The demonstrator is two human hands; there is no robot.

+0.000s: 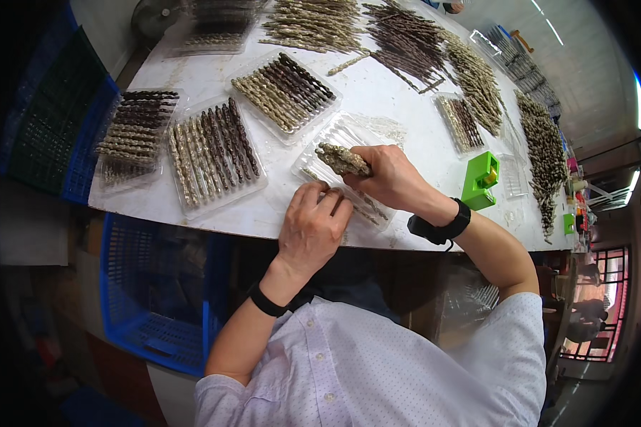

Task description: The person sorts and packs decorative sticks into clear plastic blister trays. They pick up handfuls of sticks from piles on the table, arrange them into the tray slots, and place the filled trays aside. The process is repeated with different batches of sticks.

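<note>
A bundle of pale gold twisted sticks (343,160) is gripped in my right hand (392,179), above a clear plastic tray (331,133) with lengthwise grooves. Several similar sticks (371,213) lie in the tray's near grooves. My left hand (315,224) reaches over the tray's near left edge, fingers bent down. One stick's end (309,173) shows just beyond those fingertips; whether they grip it is hidden. To the left, a filled tray (213,155) holds gold and dark brown sticks side by side. Another filled tray (283,96) stands behind it.
Stacked filled trays (136,128) stand at the far left. Loose gold sticks (312,24), dark sticks (406,40) and another heap (542,155) lie toward the back and right. A green tape dispenser (479,181) and small filled tray (460,124) are right. Below the table is a blue crate (155,325).
</note>
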